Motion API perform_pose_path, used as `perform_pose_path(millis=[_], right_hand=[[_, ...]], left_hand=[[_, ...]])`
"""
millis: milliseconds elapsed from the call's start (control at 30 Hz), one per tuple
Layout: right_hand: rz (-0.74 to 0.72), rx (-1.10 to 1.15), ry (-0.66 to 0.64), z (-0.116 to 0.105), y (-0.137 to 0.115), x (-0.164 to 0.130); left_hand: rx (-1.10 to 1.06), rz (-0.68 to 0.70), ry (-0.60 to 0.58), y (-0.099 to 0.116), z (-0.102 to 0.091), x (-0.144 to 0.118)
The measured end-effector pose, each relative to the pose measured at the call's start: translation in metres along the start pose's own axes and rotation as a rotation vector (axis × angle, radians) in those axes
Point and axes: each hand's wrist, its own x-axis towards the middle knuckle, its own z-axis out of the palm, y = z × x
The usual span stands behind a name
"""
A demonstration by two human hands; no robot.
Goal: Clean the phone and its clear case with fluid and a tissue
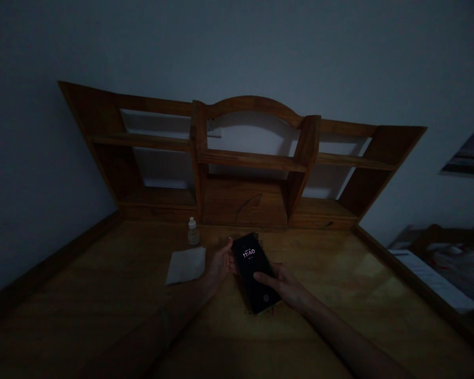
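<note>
Two bare hands hold a phone [256, 273] just above a wooden desk [102, 295] in a dim room, its lit screen showing 11:40. The left hand [219, 263] grips the phone's upper left edge, fingers curled behind it and thumb at the side; the right hand [285, 287] closes on the lower right edge, its thumb lying across the dark glass. The phone sits tilted — top end away from the person, bottom end toward the right wrist — near the middle of the desk and in front of the hutch. Just left of the left hand lies a white cloth [186, 265], flat on the wood, its near corner close to the wrist. Behind the cloth stands a small bottle [193, 232], upright, pale-capped, just in front of the hutch's base. The hutch [253, 158] — a wooden shelf unit with an arched centre and open bays on both sides — runs along the back of the desk against a pale wall [237, 47]. At the right edge of the view, beyond the desk's raised rim, some furniture and light-coloured items show, too dark to make out. Both forearms reach in from the bottom of the frame.
</note>
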Motion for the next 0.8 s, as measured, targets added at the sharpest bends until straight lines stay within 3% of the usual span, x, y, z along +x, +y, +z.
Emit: perform_pose_path(millis=[200,533,667,800], right_hand=[[-0.018,-0.027,0.022,-0.001,0.0,0.0],[-0.018,-0.11,0.08,0.002,-0.005,-0.002],[0.019,-0.115,0.089,0.005,-0.003,-0.003],[-0.06,-0.123,0.065,0.009,0.0,-0.003]], left_hand=[[0.023,-0.02,0.007,0.002,0.0,0.0],[0.011,0.13,0.093,-0.013,0.018,-0.018],[0.046,0.137,0.106,-0.018,0.015,-0.016],[0.028,0.108,0.078,-0.015,0.011,-0.014]])
